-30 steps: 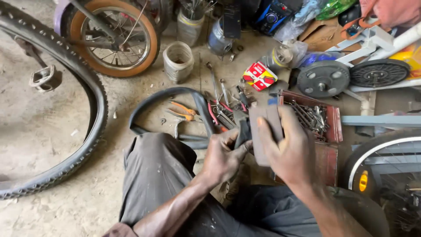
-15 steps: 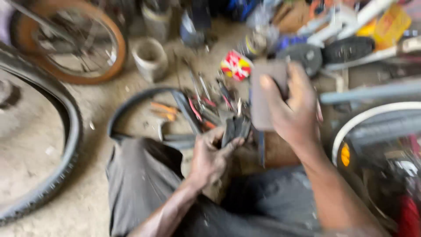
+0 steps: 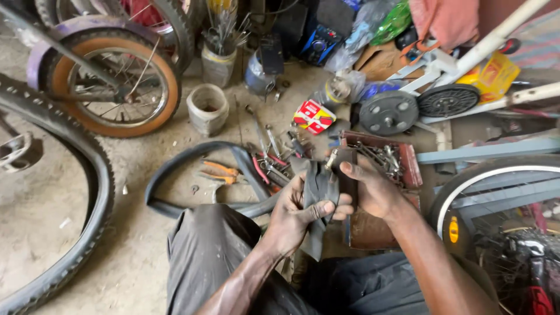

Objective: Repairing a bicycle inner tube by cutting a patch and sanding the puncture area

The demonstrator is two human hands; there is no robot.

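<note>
Nearest the camera are the person's knees in grey trousers [image 3: 204, 256], over a dusty concrete floor [image 3: 140, 256]. Above the lap, the left hand [image 3: 294, 213] is clenched around a folded section of black inner tube [image 3: 319, 189], thumb pressed across the fold. The right hand [image 3: 373, 189] grips a flat dark block [image 3: 348, 175] held against the same fold, so both hands meet at the tube. The rest of the tube loops away to the left across the floor. Just beyond lie orange-handled pliers [image 3: 219, 171] and scattered small tools. Right of the hands is a rusty red tray [image 3: 408, 166] of metal parts. Farther off stand a small grey pot [image 3: 207, 108] and an orange-tyred wheel [image 3: 111, 93].
</note>
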